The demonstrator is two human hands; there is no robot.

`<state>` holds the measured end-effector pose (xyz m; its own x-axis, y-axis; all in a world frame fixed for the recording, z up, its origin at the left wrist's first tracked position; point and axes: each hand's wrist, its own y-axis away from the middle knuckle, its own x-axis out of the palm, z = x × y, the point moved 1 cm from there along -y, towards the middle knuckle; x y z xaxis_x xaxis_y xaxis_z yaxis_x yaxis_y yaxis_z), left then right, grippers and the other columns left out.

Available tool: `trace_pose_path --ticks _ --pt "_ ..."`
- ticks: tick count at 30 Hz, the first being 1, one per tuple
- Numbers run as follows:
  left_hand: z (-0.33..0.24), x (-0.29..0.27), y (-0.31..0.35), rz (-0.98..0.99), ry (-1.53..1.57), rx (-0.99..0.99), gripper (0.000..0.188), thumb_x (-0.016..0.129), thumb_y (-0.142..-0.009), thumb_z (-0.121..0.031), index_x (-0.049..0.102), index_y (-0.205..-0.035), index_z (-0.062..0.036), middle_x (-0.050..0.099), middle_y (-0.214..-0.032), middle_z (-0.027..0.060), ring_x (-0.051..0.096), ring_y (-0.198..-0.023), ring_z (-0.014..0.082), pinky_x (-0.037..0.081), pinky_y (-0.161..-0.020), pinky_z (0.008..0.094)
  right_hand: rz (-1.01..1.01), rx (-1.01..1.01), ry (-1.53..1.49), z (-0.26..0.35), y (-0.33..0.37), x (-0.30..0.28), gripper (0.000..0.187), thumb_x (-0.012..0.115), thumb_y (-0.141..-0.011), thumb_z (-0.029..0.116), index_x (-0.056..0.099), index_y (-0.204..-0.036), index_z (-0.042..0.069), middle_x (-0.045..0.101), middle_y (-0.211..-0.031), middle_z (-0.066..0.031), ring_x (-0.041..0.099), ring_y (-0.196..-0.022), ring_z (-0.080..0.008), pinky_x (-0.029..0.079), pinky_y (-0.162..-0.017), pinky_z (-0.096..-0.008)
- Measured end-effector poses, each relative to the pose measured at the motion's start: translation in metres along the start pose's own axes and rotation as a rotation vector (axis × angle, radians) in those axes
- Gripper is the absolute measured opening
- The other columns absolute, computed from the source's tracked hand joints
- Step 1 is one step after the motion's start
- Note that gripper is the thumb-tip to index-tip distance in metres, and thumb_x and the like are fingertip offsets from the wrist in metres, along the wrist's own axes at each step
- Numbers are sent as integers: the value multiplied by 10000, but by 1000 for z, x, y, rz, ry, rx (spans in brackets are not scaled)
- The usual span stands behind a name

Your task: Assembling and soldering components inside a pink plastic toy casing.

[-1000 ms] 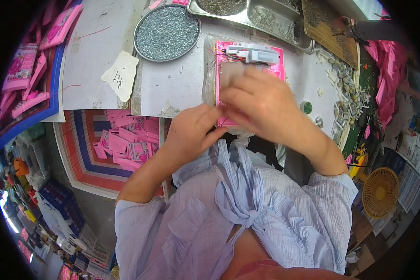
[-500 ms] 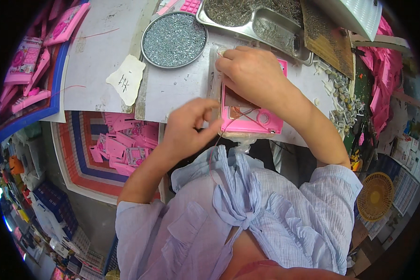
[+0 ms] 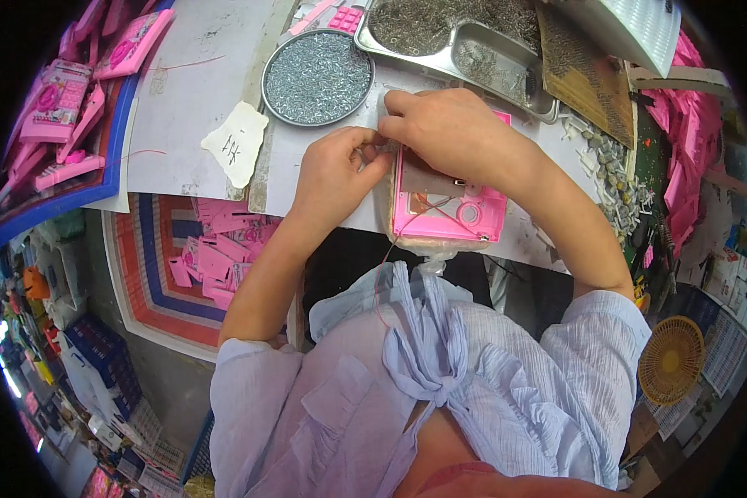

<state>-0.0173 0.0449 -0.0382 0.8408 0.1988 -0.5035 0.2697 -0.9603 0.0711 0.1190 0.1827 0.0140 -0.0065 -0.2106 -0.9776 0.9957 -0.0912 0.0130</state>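
In front of me on the table is a pink plastic toy casing (image 3: 444,226), its inside facing up, with a brown panel (image 3: 423,178) and thin wires (image 3: 440,203). Clear plastic wrap (image 3: 427,246) shows under its near edge. My right hand (image 3: 452,129) reaches across the casing's far part, its fingers pinched at the far left corner. Just left of that corner, my left hand (image 3: 340,170) has thumb and fingers drawn together, close to the right fingertips. Whatever either hand pinches is too small or hidden. A thin red wire (image 3: 380,303) hangs over the near edge toward my shirt.
Beyond my left hand stands a round tray of small metal screws (image 3: 317,79). Metal trays of springs (image 3: 481,58) lie at the back. A torn paper piece (image 3: 235,145) is on the left. Pink casings fill a striped box (image 3: 153,274) below and a blue-edged tray (image 3: 112,170).
My left hand has moved forward to my right fingertips, and its fingers have drawn together. My right hand stays at the casing's far left corner. The whole view has shifted slightly.
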Motion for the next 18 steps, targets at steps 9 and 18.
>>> trace_pose_path --ticks 9,18 --pt "35 4 4 -17 456 -48 171 685 -941 -27 692 -1097 43 720 -918 34 617 -778 33 490 -679 210 112 14 -56 -3 -20 -12 118 635 -867 152 713 -932 91 665 -1011 -97 711 -920 -315 566 -764 -445" --pt "1 -7 4 -90 716 -75 156 576 -1040 -124 660 -1097 -5 672 -923 11 484 -637 3 370 -563 165 -104 92 -168 -1 -21 -13 127 665 -846 201 693 -875 81 685 -817 -110 698 -891 -321 551 -737 -465"
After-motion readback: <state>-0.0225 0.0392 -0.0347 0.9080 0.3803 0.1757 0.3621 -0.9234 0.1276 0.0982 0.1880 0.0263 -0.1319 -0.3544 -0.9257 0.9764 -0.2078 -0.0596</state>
